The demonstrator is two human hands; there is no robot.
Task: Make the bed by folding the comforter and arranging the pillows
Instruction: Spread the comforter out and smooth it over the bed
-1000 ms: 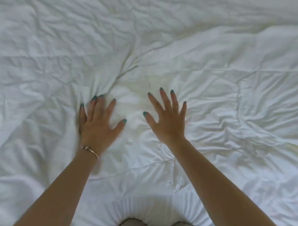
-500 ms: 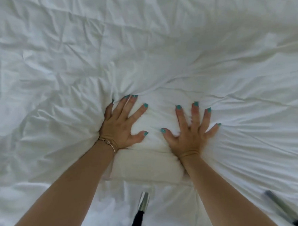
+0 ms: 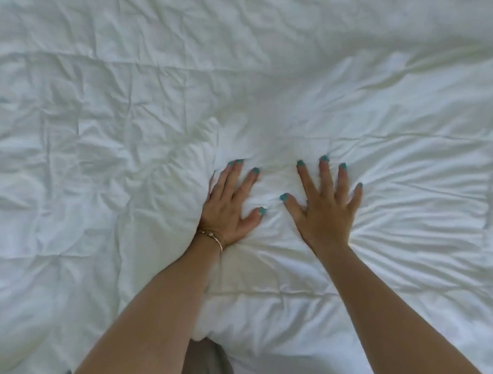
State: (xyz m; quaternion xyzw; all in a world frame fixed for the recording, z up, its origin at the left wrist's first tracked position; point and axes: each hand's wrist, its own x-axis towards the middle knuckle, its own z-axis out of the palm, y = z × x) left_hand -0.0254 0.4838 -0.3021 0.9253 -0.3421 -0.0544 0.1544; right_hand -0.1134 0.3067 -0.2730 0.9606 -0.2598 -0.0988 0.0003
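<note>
Both grips, left hand [image 3: 227,211] & right hand [image 3: 327,215], flat atop comforter [image 3: 129,125].

A: Where did the head view sit?

B: Worn on the person's head, it looked forward and steeply down, close over the white comforter [image 3: 129,125], which filled nearly the whole frame.

A: Landmarks?

B: Both forearms entered from the bottom edge; left hand [image 3: 227,211] and right hand [image 3: 326,210] lay near centre.

A: Overlap?

B: Single view; none logged.
</note>
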